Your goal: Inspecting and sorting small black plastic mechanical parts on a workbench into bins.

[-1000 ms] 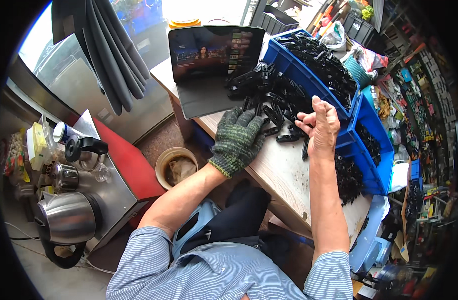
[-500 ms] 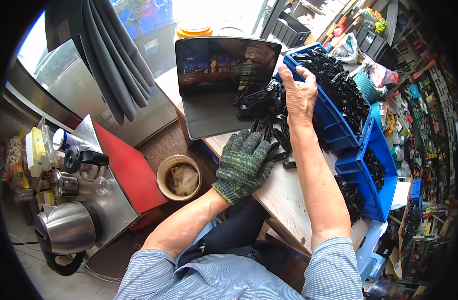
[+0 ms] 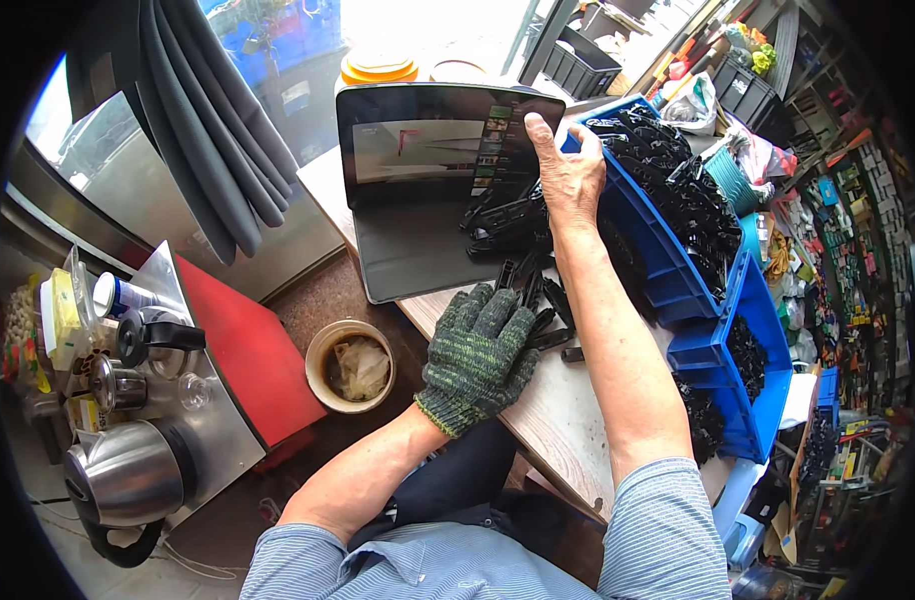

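Note:
My left hand (image 3: 478, 352) wears a dark green knitted glove. It lies flat with fingers stretched out at the table's edge, against a scatter of black plastic parts (image 3: 548, 300). My right hand (image 3: 574, 180) is bare and raised at the right edge of a tablet (image 3: 418, 255) in a dark folding cover. Its thumb overlaps the lit screen and stands apart from the forefinger; the other fingers are mostly hidden, and nothing shows in the grasp. Whether the thumb touches the screen I cannot tell. More black parts are heaped against the tablet's lower right.
Blue bins (image 3: 668, 262) of black parts stand right of my right arm on the wooden table (image 3: 568, 400). Left of the table are a bucket (image 3: 316, 375) with murky contents, a red panel (image 3: 233, 350) and a steel kettle (image 3: 128, 475). Grey cloth (image 3: 213, 130) hangs upper left.
My right hand has moved left, from beside the blue bin to over the tablet's right edge. The picture on the screen has changed. My gloved left hand stays by the parts; the view has shifted slightly.

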Tool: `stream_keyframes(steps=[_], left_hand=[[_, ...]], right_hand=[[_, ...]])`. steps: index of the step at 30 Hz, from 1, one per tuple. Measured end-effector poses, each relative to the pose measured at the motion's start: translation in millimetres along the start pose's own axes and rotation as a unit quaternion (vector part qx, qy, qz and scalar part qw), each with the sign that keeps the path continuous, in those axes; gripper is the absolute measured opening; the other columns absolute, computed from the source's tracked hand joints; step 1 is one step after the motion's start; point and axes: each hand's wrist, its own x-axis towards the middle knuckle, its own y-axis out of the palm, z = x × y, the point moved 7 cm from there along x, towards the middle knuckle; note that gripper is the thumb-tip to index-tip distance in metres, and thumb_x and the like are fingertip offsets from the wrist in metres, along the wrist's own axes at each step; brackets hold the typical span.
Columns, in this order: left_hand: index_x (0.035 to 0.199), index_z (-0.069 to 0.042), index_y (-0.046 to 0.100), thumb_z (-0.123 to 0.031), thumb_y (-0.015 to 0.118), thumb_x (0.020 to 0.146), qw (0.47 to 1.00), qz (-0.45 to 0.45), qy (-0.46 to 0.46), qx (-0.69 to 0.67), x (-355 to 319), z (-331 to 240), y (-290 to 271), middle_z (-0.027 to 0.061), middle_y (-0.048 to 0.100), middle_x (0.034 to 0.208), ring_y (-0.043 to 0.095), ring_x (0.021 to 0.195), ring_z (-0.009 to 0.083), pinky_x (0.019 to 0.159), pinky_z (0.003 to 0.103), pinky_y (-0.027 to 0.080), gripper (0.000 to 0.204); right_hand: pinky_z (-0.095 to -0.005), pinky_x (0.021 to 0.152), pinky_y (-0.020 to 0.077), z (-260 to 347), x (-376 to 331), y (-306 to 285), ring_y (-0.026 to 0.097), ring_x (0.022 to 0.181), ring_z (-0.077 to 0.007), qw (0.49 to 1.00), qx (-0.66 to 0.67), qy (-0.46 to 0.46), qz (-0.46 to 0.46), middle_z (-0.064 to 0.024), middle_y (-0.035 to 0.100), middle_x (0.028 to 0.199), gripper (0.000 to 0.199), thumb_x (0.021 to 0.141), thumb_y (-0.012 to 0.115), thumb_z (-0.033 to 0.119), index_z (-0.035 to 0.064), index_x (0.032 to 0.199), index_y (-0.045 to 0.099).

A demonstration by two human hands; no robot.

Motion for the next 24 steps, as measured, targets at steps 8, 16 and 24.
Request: stream_keyframes(steps=[8,16,24], left_hand=[[0.117,-0.004,0.066,-0.025,0.071,0.077,1.0,0.005,0.0,-0.001,2.0,-0.3,-2.3,0.0221,0.062,0.12,0.059,0.111,0.0441,0.098,0.055,0.045,0.045],[0.119,-0.005,0.066,-0.024,0.07,0.077,1.0,0.01,0.003,-0.013,2.0,-2.4,-1.4,0.0214,0.062,0.121,0.059,0.111,0.0432,0.098,0.054,0.045,0.046],[0.119,-0.005,0.065,-0.024,0.07,0.077,1.0,0.002,0.001,-0.006,1.7,-1.0,-4.3,0.0204,0.062,0.121,0.059,0.111,0.0425,0.098,0.054,0.046,0.046]], right_hand=[[-0.0355,0.089,0.0482,-2.9,12.3,12.5,0.061,0.095,-0.0229,0.997,0.015,0.035,0.068,-0.0155,0.066,0.102,0.091,0.066,0.08,0.072,-0.005,0.113,0.065],[-0.0336,0.077,0.0489,-21.1,21.0,23.6,0.059,0.077,-0.0181,0.994,0.007,0.018,0.106,-0.008,0.066,0.08,0.074,0.071,0.079,0.068,0.0011,0.101,0.071],[-0.0299,0.071,0.0453,-25.6,18.4,24.5,0.052,0.073,-0.0136,0.994,0.032,0.027,0.098,-0.0042,0.059,0.074,0.077,0.076,0.07,0.076,-0.0003,0.091,0.067]])
